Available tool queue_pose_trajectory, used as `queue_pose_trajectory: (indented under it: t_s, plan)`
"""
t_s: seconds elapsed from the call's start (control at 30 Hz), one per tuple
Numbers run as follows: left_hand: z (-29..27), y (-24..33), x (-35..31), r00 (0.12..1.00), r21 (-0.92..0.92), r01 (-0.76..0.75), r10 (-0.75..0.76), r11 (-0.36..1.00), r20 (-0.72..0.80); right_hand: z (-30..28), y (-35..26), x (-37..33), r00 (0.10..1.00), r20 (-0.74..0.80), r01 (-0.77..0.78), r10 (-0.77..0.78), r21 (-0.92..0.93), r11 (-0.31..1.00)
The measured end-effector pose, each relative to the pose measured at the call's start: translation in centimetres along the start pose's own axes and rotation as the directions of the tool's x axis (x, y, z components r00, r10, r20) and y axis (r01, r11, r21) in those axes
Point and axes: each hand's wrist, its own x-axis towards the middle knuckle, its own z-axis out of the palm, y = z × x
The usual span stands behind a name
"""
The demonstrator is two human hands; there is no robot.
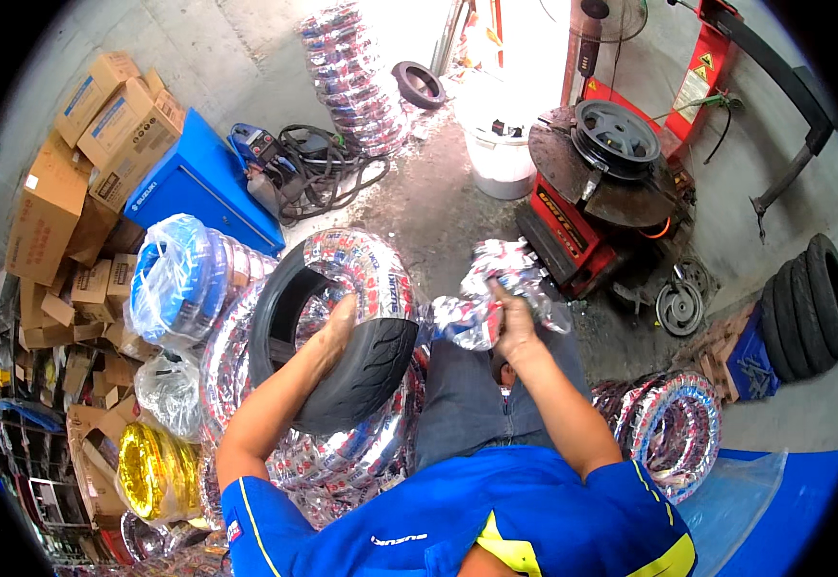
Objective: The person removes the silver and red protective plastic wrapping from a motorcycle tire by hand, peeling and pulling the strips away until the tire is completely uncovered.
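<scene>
A black motorcycle tire (366,370) stands tilted in front of me, its lower part bare with the tread showing. Printed red, white and blue plastic wrap (366,264) covers its upper right part. My left hand (340,322) reaches over the rim into the tire's middle and grips it, the fingertips partly hidden. Off to the right, my right hand (515,327) is closed on a crumpled bunch of similar printed wrap (500,264), held above my thighs. More wrapped tires (313,462) lie under and behind the bare one.
Left are a blue cabinet (212,188), cardboard boxes (53,212) and a gold-wrapped tire stack (154,471). Ahead stand a wrapped tire pile (351,77) and a white bucket (498,159). A tire changer (573,240) holds a wheel rim (616,135); black tires (803,303) lean right.
</scene>
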Motion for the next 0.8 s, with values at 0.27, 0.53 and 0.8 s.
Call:
queue_pose_trajectory:
  t_s: [0.27, 0.53, 0.8]
  plan:
    - [-0.8, 0.0, -1.4, 0.993, 0.216, -0.116, 0.113, 0.970, 0.023, 4.1, -0.6, -0.5, 0.594, 0.602, 0.743, -0.533, -0.664, 0.078]
    - [-1.3, -0.9, 0.0, 0.941, 0.221, -0.311, 0.267, 0.924, 0.208, 12.0, -0.2, -3.6, 0.486, 0.776, 0.852, -0.402, -0.523, 0.021]
    - [0.1, -1.9, 0.7, 0.960, 0.236, 0.036, 0.032, 0.971, -0.277, -0.8, 3.5, 1.2, 0.658, 0.616, 0.544, -0.432, -0.786, -0.293]
